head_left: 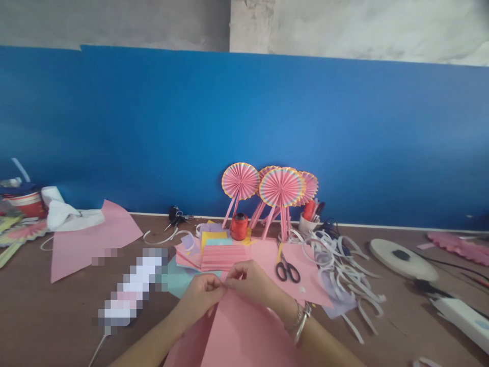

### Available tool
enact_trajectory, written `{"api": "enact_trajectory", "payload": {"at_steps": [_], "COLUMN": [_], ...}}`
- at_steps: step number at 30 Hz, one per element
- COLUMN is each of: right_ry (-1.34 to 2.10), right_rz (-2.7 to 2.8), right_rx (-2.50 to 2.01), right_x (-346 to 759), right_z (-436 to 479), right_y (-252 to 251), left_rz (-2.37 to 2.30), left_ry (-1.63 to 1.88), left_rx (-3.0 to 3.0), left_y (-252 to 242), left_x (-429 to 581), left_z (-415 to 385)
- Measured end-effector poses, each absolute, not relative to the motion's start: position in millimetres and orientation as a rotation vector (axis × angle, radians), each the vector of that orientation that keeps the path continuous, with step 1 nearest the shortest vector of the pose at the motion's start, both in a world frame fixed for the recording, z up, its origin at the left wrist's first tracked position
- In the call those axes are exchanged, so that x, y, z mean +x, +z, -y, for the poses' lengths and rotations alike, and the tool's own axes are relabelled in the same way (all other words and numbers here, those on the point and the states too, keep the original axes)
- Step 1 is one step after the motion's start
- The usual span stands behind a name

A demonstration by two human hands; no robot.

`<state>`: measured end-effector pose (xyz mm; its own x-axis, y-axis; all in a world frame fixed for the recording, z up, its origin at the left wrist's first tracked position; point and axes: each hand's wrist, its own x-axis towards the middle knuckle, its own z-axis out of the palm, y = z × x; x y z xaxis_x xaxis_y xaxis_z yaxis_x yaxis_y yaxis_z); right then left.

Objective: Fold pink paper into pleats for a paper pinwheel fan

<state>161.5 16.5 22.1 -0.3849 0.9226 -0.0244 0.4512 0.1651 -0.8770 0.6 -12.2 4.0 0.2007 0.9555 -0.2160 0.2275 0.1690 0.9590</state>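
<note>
Both my hands meet at the top edge of a large pink paper sheet [244, 331] near the front of the table. My left hand [204, 295] pinches the sheet's upper corner between thumb and fingers. Right beside it, my right hand [250, 283] grips the same edge, with bracelets on its wrist. The sheet hangs down toward me, and a fold shows along its left side. Just beyond my hands lie pleated pink paper [223, 256] and more flat pink paper [263, 250]. Black-handled scissors [287, 271] rest on that paper, right of my right hand.
Several pink folded-paper fans [281, 187] stand against the blue partition [153, 127], by a red roll [239, 227]. Curled white strips [328, 255] lie tangled to the right. A white fan-like device [404, 259] sits farther right. At left are pink paper [91, 239] and keys [176, 216].
</note>
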Motion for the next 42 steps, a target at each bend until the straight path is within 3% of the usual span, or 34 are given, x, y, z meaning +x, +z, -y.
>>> {"api": "enact_trajectory", "payload": {"at_steps": [13,17,21,27,36,42], "right_ry": [1.369,1.037,0.743,0.881,0.147,0.180], "right_rz": [2.102,2.225,2.376,2.349,1.826,1.786], "right_rx": [-1.318,-1.419,-1.420,-1.333,-2.172,-2.218], "right_x": [188.7,187.9,180.8,191.5,258.5,270.1], "right_z": [-34.3,-33.3,-28.3,-36.5,-70.1,-75.7], "right_y": [14.7,9.0,3.0,12.9,9.4,-3.7], "left_rz": [-1.363,-1.464,-1.446,-1.100,-1.118,-1.274], "left_ry": [0.799,0.748,0.811,0.436,0.422,0.652], "left_rx": [1.284,1.495,2.074,2.542,2.607,2.480], "left_y": [3.7,0.2,3.4,-0.2,2.6,-13.3], "left_x": [-4.2,-8.8,-9.9,-4.4,0.6,-3.6], "left_z": [8.8,7.9,17.3,27.7,34.8,25.2]}}
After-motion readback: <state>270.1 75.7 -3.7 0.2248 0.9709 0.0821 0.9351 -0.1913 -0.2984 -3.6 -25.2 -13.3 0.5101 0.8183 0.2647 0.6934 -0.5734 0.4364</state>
